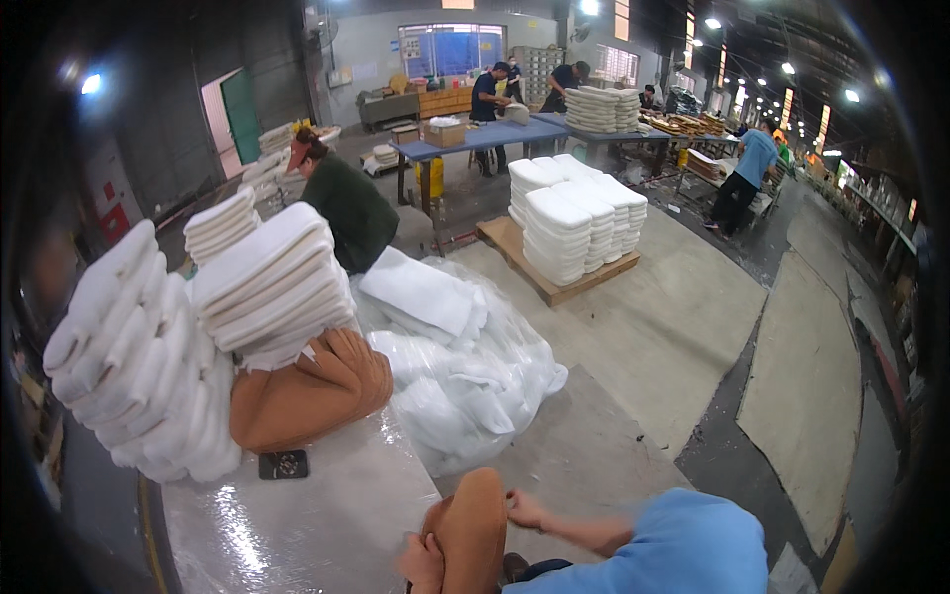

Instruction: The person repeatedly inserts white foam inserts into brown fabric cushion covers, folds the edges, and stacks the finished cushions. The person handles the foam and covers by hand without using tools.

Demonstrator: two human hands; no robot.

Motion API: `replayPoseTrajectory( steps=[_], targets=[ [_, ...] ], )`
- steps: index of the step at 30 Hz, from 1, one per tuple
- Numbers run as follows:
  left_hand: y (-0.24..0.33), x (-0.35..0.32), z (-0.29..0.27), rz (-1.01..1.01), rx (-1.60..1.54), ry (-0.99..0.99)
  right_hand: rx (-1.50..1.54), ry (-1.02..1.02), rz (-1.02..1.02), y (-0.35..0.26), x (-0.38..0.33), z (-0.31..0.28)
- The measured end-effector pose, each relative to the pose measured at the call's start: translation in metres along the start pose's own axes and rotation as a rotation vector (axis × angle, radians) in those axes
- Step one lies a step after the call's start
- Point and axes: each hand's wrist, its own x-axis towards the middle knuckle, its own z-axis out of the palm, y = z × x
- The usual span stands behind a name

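Note:
A brown cushion cover (469, 530) stands upright, rounded end up, at the near edge of the plastic-covered table (327, 525). It looks filled out, though its contents are hidden. My left hand (424, 560) is wrapped round its left side, fingers bent over the brown fabric. On the other side, my right hand (525, 509) is closed in a pinch right by the cover's edge; what sits between its fingers is too small and blurred to name. Further back on the table lies a pile of brown covers (312, 389), with a dark phone-like object (283, 464) in front.
White foam pads (267, 282) and a taller white stack (139, 366) stand at the left. A plastic bag of white padding (465, 386) slumps beyond the table. More white pads (579, 218) sit on a wooden pallet (554, 287). A person in dark green (346, 208) bends nearby; others work farther off.

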Motion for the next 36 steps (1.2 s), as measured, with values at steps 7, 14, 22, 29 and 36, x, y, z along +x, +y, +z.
replayPoseTrajectory(
  steps=[7, 14, 22, 29, 36],
  targets=[
    [-0.014, -0.003, 0.004, -0.073, -0.016, -0.059, -0.864, -0.195, -1.201, -0.162, -0.106, -0.086],
    [-0.064, 0.023, -0.048, 0.047, -0.314, -0.293, -1.0, -0.586, -1.244, -0.149, -0.088, 0.001],
    [-0.148, -0.057, -0.14, -0.57, -1.117, -0.085, -0.503, -0.319, -0.809, -0.152, -0.057, -0.062],
    [0.003, -0.021, -0.086, -0.21, -1.397, -0.266, 0.09, -0.112, -0.528, -0.187, -0.092, -0.102],
    [0.069, 0.059, -0.142, 0.084, -1.49, -0.114, 0.682, -0.109, -0.551, -0.195, -0.143, -0.074]
  ],
)
